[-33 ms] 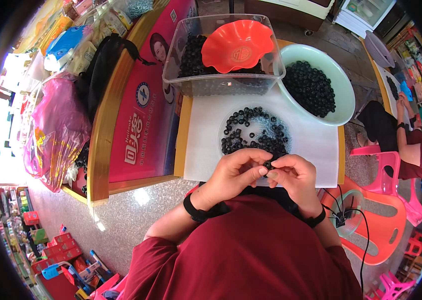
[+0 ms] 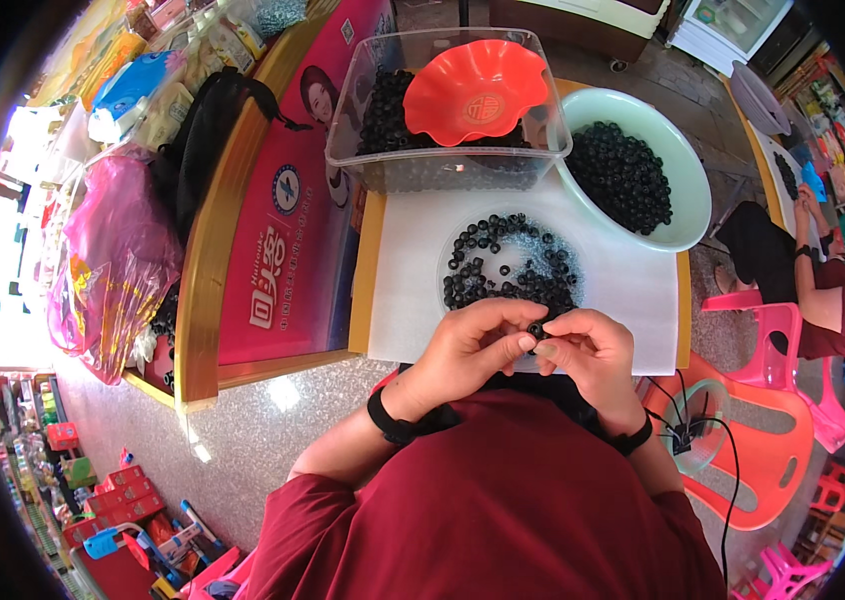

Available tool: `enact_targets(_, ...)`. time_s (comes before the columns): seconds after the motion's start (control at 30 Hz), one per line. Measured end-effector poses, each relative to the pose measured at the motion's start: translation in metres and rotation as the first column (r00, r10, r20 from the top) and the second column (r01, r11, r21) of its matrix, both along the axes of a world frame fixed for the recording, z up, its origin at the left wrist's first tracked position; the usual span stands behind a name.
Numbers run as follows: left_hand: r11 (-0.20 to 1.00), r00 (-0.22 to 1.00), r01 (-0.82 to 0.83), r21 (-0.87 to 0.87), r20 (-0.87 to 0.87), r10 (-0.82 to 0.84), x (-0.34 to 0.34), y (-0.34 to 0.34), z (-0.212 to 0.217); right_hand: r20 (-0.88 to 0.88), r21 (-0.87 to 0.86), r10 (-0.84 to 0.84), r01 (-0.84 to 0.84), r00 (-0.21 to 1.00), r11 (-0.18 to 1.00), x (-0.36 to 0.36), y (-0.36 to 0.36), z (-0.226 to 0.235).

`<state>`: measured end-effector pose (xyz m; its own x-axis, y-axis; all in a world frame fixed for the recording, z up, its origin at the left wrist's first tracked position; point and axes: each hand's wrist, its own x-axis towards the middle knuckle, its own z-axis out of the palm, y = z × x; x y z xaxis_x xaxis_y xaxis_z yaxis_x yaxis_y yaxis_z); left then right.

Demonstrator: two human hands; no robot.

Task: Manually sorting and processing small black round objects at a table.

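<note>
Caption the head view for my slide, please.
Both hands, left hand and right hand, pinch a small black bead above a bead-filled clear dish.

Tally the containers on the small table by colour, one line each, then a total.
Clear plastic bin, black beads inside: 1
Orange scalloped dish, resting on the bin: 1
Pale green bowl of black beads: 1
Clear shallow plate of black beads, just beyond the hands: 1
Total: 4
Left hand and right hand pinch one small black bead together.
</note>
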<state>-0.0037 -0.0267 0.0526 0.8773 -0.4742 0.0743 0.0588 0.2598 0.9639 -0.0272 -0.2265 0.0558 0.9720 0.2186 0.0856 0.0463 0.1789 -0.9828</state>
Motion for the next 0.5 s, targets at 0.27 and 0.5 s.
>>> enact_targets(0.27, 1.000, 1.000, -0.013, 0.010, 0.025, 0.013, -0.0027, -0.0057, 0.0040, 0.081, 0.181, -0.052, 0.037, 0.995, 0.983, -0.0007, 0.0028, -0.0081)
enact_targets(0.5, 0.997, 0.975, -0.071, 0.022, 0.213, 0.064, -0.0004, -0.0081, 0.0024, 0.106, 0.196, -0.039, 0.017, 0.994, 0.980, 0.0002, 0.0041, -0.0076)
